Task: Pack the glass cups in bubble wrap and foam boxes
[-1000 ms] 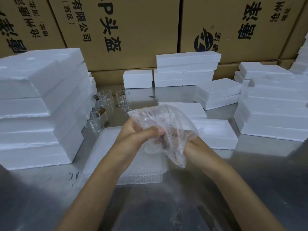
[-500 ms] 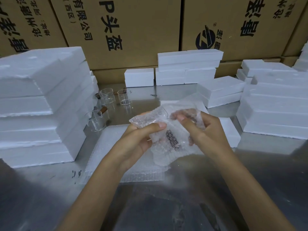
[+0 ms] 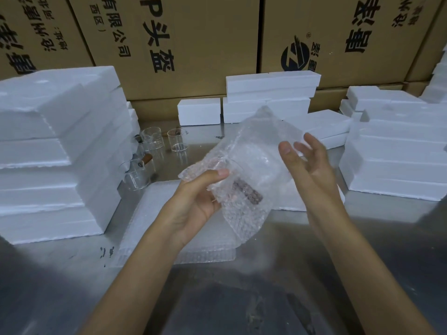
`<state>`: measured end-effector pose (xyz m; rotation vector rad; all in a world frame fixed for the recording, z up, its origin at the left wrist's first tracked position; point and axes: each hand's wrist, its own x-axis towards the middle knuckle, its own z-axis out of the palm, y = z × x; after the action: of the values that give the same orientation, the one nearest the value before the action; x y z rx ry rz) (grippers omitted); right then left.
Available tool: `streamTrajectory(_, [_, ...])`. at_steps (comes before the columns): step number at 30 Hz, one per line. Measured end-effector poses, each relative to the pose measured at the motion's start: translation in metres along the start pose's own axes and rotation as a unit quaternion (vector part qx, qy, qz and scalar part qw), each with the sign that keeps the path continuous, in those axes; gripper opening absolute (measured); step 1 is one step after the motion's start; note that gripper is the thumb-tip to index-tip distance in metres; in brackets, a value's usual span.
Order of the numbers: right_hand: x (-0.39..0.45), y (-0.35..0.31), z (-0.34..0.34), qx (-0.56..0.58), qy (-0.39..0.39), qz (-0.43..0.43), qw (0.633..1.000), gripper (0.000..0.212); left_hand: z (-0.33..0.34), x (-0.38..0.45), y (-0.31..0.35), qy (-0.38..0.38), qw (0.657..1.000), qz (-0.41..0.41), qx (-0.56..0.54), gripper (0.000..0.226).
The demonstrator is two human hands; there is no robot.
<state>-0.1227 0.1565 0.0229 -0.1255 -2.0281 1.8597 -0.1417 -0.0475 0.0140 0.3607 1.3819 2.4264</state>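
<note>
Above the table (image 3: 314, 262) — right hand (image 3: 307, 163) now off the bubble wrap (image 3: 254, 165).

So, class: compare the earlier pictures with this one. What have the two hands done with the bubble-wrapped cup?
The right hand has let go and now hovers open beside the bubble wrap bundle. The wrap has loosened upward. The left hand still grips it, thumb on top. The glass cups and foam boxes on the table have not moved.

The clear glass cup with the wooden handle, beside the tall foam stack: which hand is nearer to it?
Left. The left hand grips the bubble-wrapped bundle just right of that glass cup with the wooden handle; the right hand is open, farther right beyond the bundle.
</note>
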Motion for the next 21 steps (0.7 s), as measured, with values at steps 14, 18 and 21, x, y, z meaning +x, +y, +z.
streamTrajectory(14, [-0.006,0.006,0.001,-0.017,-0.124,0.018,0.992,0.030,0.008,-0.008,-0.002,-0.066,0.962,-0.034,0.261,0.059])
streamTrajectory(18, [-0.001,0.006,-0.012,-0.153,-0.138,-0.029,0.978,0.042,0.008,-0.006,-0.012,-0.041,0.904,-0.020,0.425,0.052])
streamTrajectory(21, [0.001,0.007,-0.019,-0.206,-0.162,-0.029,0.965,0.023,0.009,-0.003,-0.020,-0.054,0.887,-0.008,0.458,0.039])
